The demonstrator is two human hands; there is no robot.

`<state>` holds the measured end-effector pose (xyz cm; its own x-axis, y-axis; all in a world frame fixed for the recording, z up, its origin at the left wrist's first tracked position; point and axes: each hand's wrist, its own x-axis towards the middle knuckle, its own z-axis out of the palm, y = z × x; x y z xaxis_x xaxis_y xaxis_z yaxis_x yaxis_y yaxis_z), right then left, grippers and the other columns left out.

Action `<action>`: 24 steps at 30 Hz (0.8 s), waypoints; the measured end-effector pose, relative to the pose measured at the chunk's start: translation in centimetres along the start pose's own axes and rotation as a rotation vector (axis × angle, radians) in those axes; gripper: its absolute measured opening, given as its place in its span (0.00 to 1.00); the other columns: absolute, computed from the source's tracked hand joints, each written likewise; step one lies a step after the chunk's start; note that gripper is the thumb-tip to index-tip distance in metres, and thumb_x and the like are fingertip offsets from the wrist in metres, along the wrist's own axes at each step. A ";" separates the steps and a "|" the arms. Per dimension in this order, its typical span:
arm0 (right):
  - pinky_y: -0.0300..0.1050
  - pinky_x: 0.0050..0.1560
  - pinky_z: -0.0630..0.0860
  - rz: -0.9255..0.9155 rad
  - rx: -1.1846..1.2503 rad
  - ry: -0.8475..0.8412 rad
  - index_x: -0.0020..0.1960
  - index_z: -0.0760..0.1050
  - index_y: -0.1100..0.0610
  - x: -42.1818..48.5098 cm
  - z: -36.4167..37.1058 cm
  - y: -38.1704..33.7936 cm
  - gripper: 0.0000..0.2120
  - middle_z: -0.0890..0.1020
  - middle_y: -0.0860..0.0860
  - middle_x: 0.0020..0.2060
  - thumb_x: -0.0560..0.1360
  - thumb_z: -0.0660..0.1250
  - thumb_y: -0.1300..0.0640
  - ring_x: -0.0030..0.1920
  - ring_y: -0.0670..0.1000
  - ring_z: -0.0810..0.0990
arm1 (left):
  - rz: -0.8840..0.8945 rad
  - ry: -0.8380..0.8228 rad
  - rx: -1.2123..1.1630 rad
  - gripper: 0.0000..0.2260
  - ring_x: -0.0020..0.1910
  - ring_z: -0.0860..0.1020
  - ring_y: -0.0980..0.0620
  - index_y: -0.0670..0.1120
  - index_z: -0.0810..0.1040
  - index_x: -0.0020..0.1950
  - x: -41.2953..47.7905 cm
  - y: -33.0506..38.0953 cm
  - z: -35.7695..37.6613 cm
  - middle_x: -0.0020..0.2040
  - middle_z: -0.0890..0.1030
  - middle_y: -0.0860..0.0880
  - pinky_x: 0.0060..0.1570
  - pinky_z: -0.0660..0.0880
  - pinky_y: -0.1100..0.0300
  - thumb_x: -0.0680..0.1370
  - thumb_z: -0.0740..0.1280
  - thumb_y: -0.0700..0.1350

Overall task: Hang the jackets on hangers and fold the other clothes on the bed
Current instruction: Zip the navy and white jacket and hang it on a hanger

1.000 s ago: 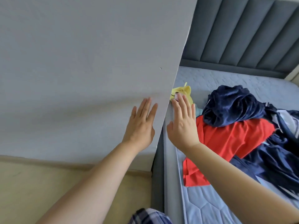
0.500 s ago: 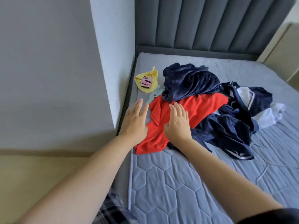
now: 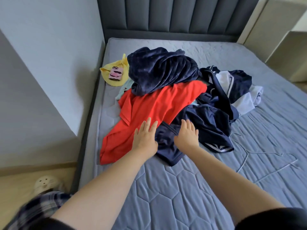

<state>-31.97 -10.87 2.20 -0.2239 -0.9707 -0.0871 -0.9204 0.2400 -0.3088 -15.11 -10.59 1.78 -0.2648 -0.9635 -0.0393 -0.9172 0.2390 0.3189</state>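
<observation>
bed (image 3: 166, 188) bears red garment (image 3: 149, 105) stretched near-left to far-right.

1 second ago the 2 hands were raised by the wall corner, beyond the far left end of the red garment (image 3: 149, 105). By 0.5 seconds ago they had dropped over its near left part, the left at its left edge. Now the left hand (image 3: 145, 138) lies with straight fingers over the red garment's near right edge, and the right hand (image 3: 186, 136) has moved off it, over the navy garment (image 3: 167, 146) just right of it. The view has swung right: wire hangers (image 3: 245, 156) now show right of the red garment, and a pale slipper (image 3: 44, 181) on the floor to its near left.
</observation>
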 end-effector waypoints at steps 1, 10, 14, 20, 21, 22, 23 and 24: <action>0.58 0.74 0.48 0.058 0.056 -0.018 0.77 0.47 0.59 0.5 0.1 0.9 0.36 0.50 0.55 0.77 0.76 0.63 0.55 0.77 0.56 0.47 | -0.018 -0.025 -0.005 0.36 0.77 0.46 0.47 0.52 0.46 0.78 0.4 0.6 0.8 0.79 0.42 0.49 0.73 0.52 0.44 0.76 0.63 0.44; 0.44 0.63 0.67 0.203 0.341 -0.454 0.77 0.47 0.62 3.4 2.6 6.8 0.37 0.66 0.58 0.71 0.77 0.65 0.56 0.69 0.56 0.68 | 0.100 -0.197 0.166 0.48 0.76 0.35 0.42 0.59 0.34 0.76 6.4 4.4 5.0 0.75 0.29 0.50 0.67 0.55 0.31 0.73 0.71 0.55; 0.42 0.69 0.62 0.107 0.282 -0.595 0.76 0.50 0.59 4.6 3.5 8.4 0.37 0.61 0.53 0.73 0.75 0.68 0.55 0.72 0.53 0.63 | 0.174 -0.253 0.357 0.56 0.75 0.33 0.41 0.58 0.29 0.74 9.9 4.3 5.3 0.75 0.29 0.47 0.66 0.55 0.30 0.68 0.75 0.59; 0.45 0.46 0.69 -0.106 -0.023 -0.006 0.56 0.73 0.59 3.5 3.8 7.4 0.11 0.77 0.53 0.51 0.75 0.61 0.58 0.55 0.56 0.74 | 0.096 -0.454 0.336 0.62 0.75 0.33 0.47 0.56 0.28 0.74 12.1 2.6 8.3 0.76 0.30 0.48 0.68 0.53 0.32 0.62 0.76 0.63; 0.46 0.46 0.70 -0.133 0.049 0.163 0.53 0.76 0.60 3.6 3.4 7.0 0.10 0.78 0.54 0.49 0.73 0.62 0.62 0.52 0.57 0.75 | 0.095 -0.469 0.339 0.62 0.75 0.33 0.47 0.56 0.28 0.74 12.4 2.4 8.4 0.75 0.29 0.49 0.68 0.53 0.32 0.62 0.76 0.63; 0.48 0.49 0.71 -0.141 0.115 0.297 0.52 0.77 0.62 4.3 2.8 6.9 0.11 0.78 0.55 0.50 0.71 0.63 0.65 0.51 0.58 0.75 | 0.093 -0.484 0.341 0.62 0.75 0.32 0.47 0.56 0.27 0.73 12.6 2.3 8.6 0.75 0.29 0.49 0.68 0.53 0.32 0.62 0.76 0.64; 0.51 0.54 0.71 -0.123 0.165 0.390 0.53 0.77 0.63 5.7 2.2 7.0 0.13 0.76 0.57 0.54 0.70 0.64 0.67 0.54 0.60 0.73 | 0.094 -0.497 0.346 0.62 0.75 0.32 0.47 0.56 0.27 0.73 12.7 2.3 8.7 0.75 0.28 0.49 0.68 0.53 0.32 0.62 0.75 0.65; 0.53 0.59 0.68 -0.056 0.195 0.434 0.55 0.77 0.63 7.6 1.2 7.2 0.14 0.74 0.58 0.60 0.70 0.64 0.67 0.59 0.61 0.71 | 0.098 -0.504 0.353 0.61 0.75 0.32 0.47 0.56 0.26 0.73 12.8 2.2 8.8 0.74 0.27 0.48 0.69 0.53 0.32 0.63 0.74 0.66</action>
<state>-39.94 -16.46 -1.86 -0.3274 -0.8871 0.3253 -0.8668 0.1449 -0.4771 -23.14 -21.30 -6.32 -0.3816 -0.7805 -0.4951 -0.9018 0.4319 0.0143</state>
